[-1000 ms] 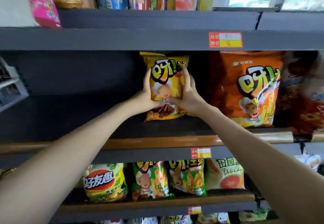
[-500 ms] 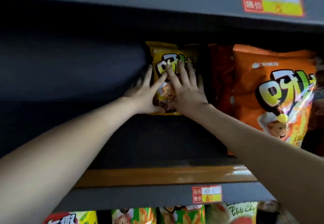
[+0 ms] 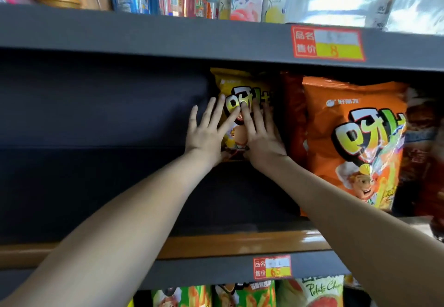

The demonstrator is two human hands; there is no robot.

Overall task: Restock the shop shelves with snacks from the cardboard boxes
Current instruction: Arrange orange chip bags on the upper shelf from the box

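Head view: a person's left hand (image 3: pixel 206 136) and right hand (image 3: pixel 263 138) pressed flat on a yellow snack bag (image 3: pixel 242 82), each grip apart with fingers straight and splayed, where a second before both had clasped the bag's sides nearer the middle shelf's (image 3: pixel 216 243) front edge. The bag stood upright deep on that shelf, just left of a larger orange snack bag (image 3: pixel 355 119), below a red-and-yellow price tag (image 3: pixel 328 44). This placing looked all but done; more bags probably had to follow beside it.
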